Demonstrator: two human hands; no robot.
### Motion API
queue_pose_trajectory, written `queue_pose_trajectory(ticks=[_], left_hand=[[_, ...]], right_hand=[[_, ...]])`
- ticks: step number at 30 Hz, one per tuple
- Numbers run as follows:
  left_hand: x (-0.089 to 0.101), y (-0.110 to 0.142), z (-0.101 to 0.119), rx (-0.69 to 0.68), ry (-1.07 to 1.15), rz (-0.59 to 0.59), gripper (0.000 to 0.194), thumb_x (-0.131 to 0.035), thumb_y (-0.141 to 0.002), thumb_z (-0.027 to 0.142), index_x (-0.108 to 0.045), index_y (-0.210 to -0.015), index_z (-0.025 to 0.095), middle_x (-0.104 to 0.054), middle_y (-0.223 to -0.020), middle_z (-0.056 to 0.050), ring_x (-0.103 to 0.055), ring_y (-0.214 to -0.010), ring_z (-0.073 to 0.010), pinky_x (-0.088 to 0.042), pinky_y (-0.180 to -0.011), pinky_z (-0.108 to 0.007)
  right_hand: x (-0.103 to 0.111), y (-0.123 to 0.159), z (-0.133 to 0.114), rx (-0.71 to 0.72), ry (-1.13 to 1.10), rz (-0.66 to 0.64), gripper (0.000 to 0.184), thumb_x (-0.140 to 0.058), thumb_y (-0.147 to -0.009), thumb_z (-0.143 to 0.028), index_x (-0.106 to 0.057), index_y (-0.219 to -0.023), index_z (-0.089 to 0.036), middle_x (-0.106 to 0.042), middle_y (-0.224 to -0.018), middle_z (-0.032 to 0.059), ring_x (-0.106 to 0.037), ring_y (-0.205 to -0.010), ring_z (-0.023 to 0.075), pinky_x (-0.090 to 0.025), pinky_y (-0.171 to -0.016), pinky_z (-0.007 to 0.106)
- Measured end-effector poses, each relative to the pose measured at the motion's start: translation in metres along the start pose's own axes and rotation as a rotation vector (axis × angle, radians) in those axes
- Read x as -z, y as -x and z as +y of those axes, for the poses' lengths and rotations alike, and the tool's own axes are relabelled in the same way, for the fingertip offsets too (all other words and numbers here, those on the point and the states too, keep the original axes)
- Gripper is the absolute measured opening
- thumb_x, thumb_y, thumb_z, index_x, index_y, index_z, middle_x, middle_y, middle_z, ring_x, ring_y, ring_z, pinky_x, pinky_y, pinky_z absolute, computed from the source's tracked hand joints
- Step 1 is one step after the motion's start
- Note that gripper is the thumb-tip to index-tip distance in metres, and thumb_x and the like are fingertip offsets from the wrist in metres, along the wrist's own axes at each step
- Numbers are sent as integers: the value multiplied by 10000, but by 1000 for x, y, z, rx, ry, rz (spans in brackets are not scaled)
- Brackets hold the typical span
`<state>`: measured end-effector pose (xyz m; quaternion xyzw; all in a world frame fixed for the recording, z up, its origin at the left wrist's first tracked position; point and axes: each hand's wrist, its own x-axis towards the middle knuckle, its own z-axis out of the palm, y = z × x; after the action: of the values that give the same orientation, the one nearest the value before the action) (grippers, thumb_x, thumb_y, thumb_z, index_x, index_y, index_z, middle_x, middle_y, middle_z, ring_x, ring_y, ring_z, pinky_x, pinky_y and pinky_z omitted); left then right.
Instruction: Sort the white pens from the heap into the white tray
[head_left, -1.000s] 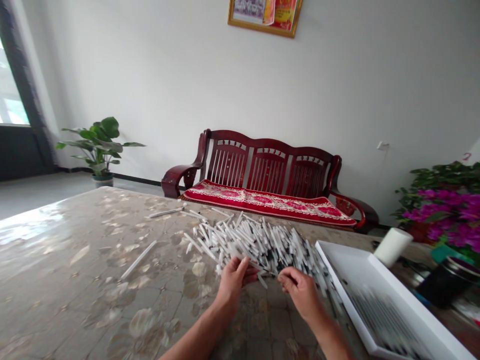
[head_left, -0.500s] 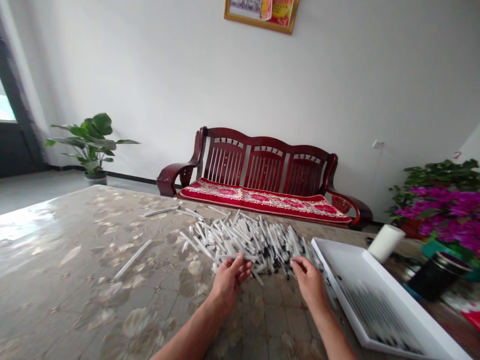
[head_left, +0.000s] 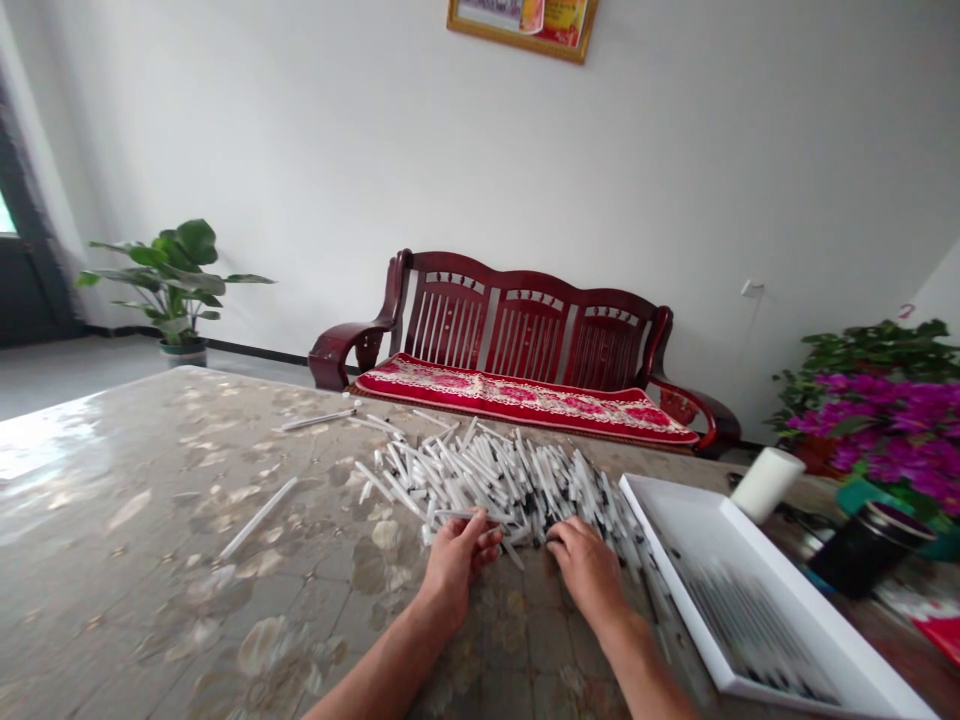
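Note:
A large heap of white pens with black tips [head_left: 495,475] lies on the patterned table [head_left: 150,520]. My left hand [head_left: 457,560] rests at the heap's near edge, fingers curled around a white pen [head_left: 457,514]. My right hand [head_left: 589,570] is beside it at the near edge, fingers bent down onto the pens, pinching at something I cannot make out. A white tray [head_left: 705,530] holding a row of pens sits just right of my right hand.
Loose white pens [head_left: 259,517] lie apart on the table's left. A white cup [head_left: 765,484], a dark jar [head_left: 862,548] and purple flowers [head_left: 892,420] stand at the right. A red wooden bench [head_left: 525,350] and a potted plant [head_left: 176,280] stand by the wall.
My right hand reached right toward the tray side of the heap, then came back left near my left hand. The left hand stayed at the heap's edge holding a pen.

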<state>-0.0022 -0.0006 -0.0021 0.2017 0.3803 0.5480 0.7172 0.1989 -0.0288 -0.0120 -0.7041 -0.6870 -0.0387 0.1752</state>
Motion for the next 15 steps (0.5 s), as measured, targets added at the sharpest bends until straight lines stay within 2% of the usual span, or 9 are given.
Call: queue_pose_trajectory(ticks=[4, 9, 13, 15], left_hand=[[1, 0, -1, 13, 4, -6, 251, -839, -726, 291, -637, -804, 163, -715, -700, -12, -686, -598, -121, -529, -518, -192], [0, -1, -4, 12, 33, -36, 299, -876, -672, 314, -639, -768, 158, -707, -669, -8, -681, -602, -125, -528, -520, -195], [-1, 1, -7, 9, 47, -89, 343, -912, -608, 336, -657, -746, 152, -706, -646, -5, -674, -603, -122, -530, -528, -191], [-1, 2, -8, 14, 53, -104, 342, -918, -599, 330, -668, -747, 150, -706, -639, -5, -674, -606, -121, -536, -536, -189]], right_hand=[[-5, 0, -1, -19, -89, 74, 133, -559, -880, -185, -683, -856, -229, -724, -921, 54, -674, -921, 235, -480, -790, 305], [-12, 0, -6, -93, -640, 219, 215, -542, -865, -348, -705, -931, -225, -764, -894, 70, -712, -827, 236, -535, -746, 320], [-12, 4, -19, -229, -1058, 160, 356, -627, -800, -534, -710, -925, -211, -756, -787, 67, -698, -650, 248, -551, -554, 329], [-11, 6, -26, -286, -1210, 118, 367, -674, -772, -554, -702, -914, -217, -765, -827, 67, -711, -674, 257, -560, -545, 332]])
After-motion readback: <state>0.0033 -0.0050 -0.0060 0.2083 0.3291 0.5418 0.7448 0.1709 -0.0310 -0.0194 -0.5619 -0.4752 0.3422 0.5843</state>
